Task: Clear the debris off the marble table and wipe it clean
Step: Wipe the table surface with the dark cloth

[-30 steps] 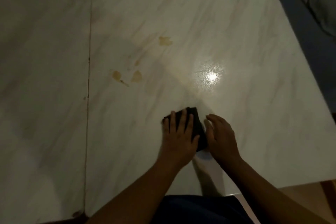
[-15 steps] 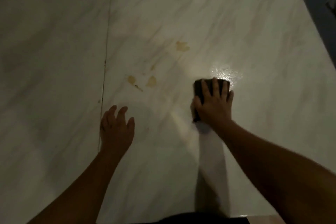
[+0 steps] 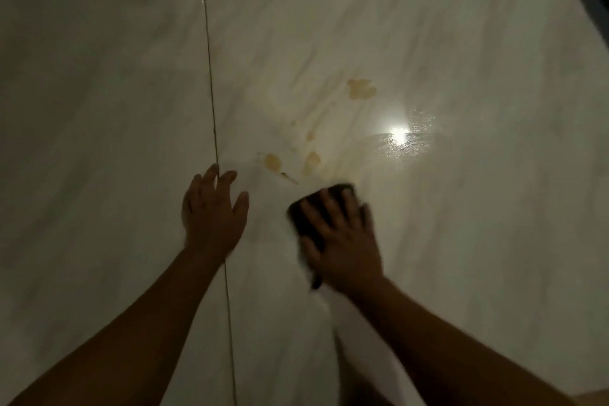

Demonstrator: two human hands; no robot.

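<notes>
The right hand (image 3: pixel 344 241) presses the dark cloth (image 3: pixel 298 219) flat to the marble table (image 3: pixel 478 257), fingers spread; the left hand (image 3: pixel 214 216) rests beside it, fingers apart, holding nothing. The nearest yellow stains (image 3: pixel 273 161) lie just beyond the cloth, far-left of it, so the right hand is nearer

Pale, glossy marble tabletop (image 3: pixel 461 241) bears several yellow-brown stains (image 3: pixel 273 161) near its middle; a dark cloth (image 3: pixel 344 188) lies flat just beside them, pressed under the right hand (image 3: pixel 346 250)
</notes>
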